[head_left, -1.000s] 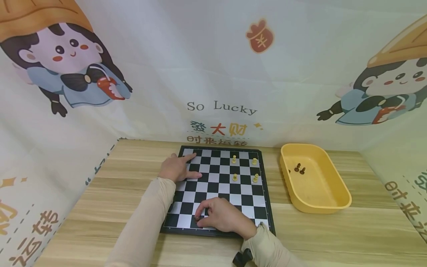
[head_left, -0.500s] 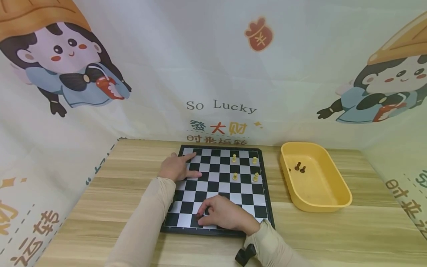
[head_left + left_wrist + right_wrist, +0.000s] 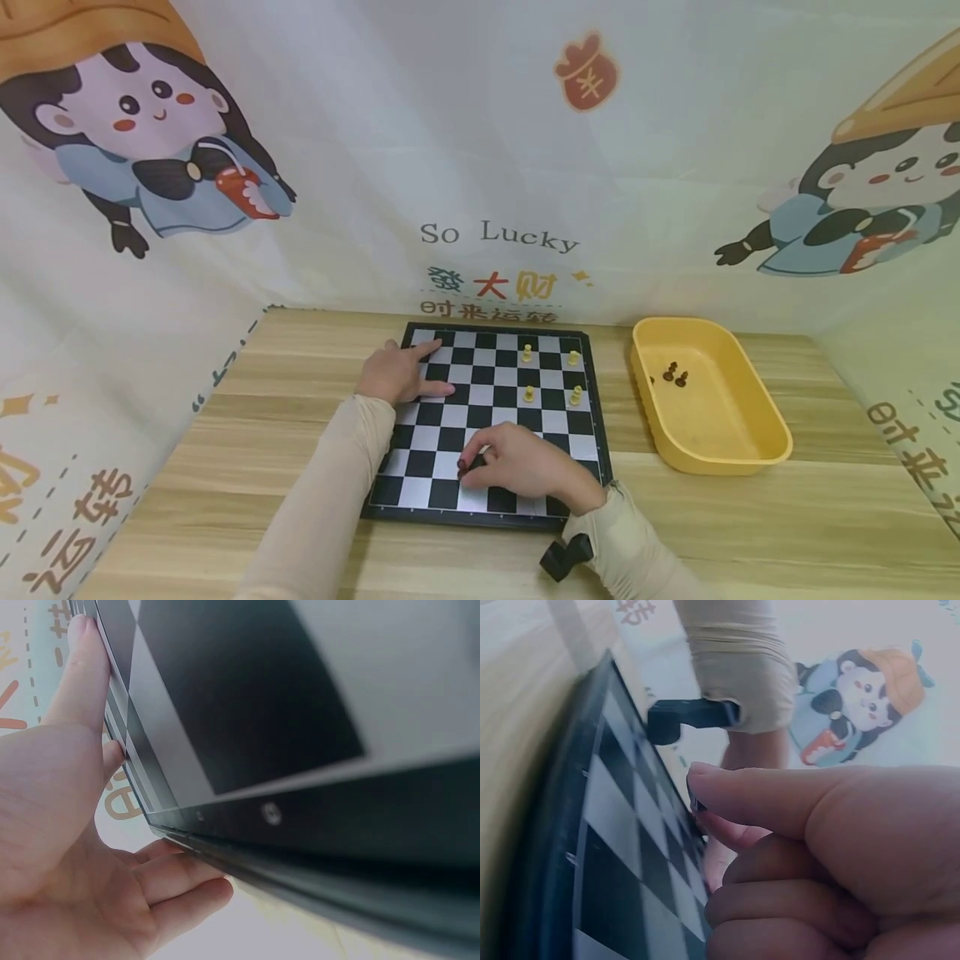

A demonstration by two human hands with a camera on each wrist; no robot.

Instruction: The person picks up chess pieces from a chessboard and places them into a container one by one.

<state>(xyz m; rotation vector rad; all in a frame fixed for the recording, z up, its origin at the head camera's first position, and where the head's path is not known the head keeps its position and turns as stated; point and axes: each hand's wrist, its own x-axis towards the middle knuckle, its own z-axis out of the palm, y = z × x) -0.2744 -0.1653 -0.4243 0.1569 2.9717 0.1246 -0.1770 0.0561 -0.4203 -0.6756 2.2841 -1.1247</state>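
Note:
In the head view, my right hand [image 3: 517, 460] is over the near rows of a black-and-white chessboard [image 3: 420, 462], pinching a dark chess piece [image 3: 461, 470] between thumb and index finger. The right wrist view shows only a sliver of that dark piece [image 3: 696, 802]; its kind is hidden. My left hand [image 3: 393, 373] rests at the board's left side, thumb and index finger spread straight on the squares. In the left wrist view, its other fingers [image 3: 184, 889] lie along the board's edge. Several pale yellow pieces, one a pawn-like piece [image 3: 528, 394], stand on the right half.
Right of the board, a yellow plastic tub [image 3: 720, 417] contains a few dark pieces [image 3: 681, 379]. Everything stands on a wood-grain table [image 3: 247, 433]. A printed cloth backdrop [image 3: 480, 158] hangs behind and at both sides.
My right hand has shifted right and slightly away from me with the dark piece, off the dark near-row square where it was. The left hand has kept its place.

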